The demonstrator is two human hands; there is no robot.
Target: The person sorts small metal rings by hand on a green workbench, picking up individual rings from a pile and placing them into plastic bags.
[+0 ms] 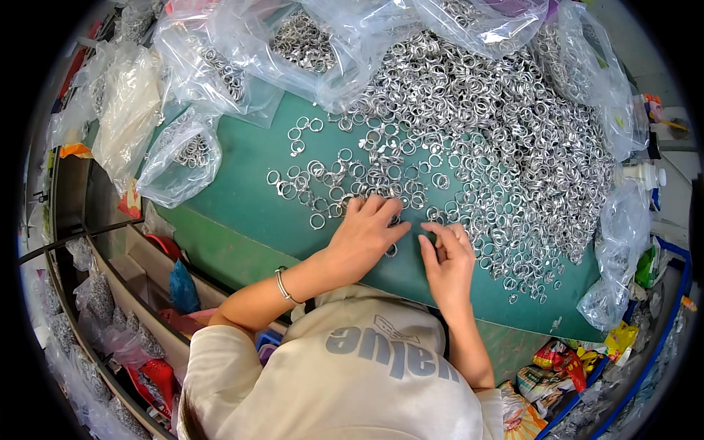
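Left hand (pixel 370 229) over ring cluster (pixel 359 174), right hand (pixel 449 257) beside; both grips: can't tell. Ring pile (pixel 506 117) 2 o'clock, green tabletop (pixel 246 194) room 9 o'clock, front edge (pixel 400 290) 6.

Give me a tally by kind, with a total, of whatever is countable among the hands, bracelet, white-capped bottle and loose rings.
Hands: 2 (left hand, right hand)
Bracelet: 1
White-capped bottle: 1
Total: 4
Loose rings left out: too many, overlapping, to count.

Silver rings (pixel 506 117), green tabletop (pixel 246 198).
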